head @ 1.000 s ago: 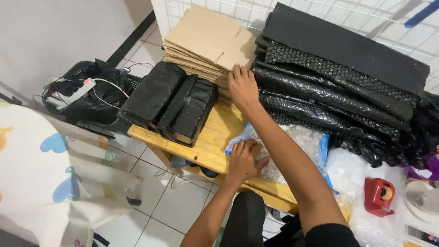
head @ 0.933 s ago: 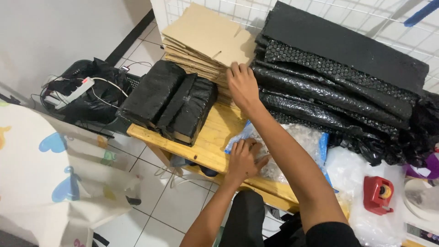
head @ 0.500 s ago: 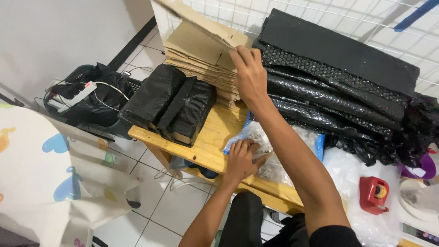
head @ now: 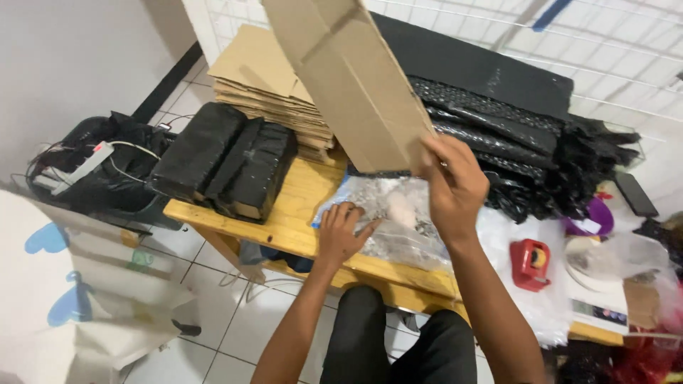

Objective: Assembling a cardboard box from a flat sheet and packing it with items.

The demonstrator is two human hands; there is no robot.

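Observation:
My right hand point(head: 452, 186) grips the lower edge of a flattened brown cardboard box point(head: 348, 78) and holds it up, tilted, above the wooden table point(head: 292, 220). My left hand point(head: 341, 233) rests flat on a clear plastic bag point(head: 398, 217) lying on the table in front of me. Behind the lifted sheet sits a stack of flat cardboard boxes point(head: 267, 92).
Black wrapped bundles point(head: 224, 160) lie at the table's left end. Rolls of black bubble wrap point(head: 498, 135) are piled at the back right. A red tape dispenser point(head: 530, 263) stands at the right. A black bag with a power strip point(head: 85, 167) sits on the tiled floor at left.
My right hand has pulled one flat cardboard box off the stack and raised it toward me. My left hand has stayed on the plastic bag.

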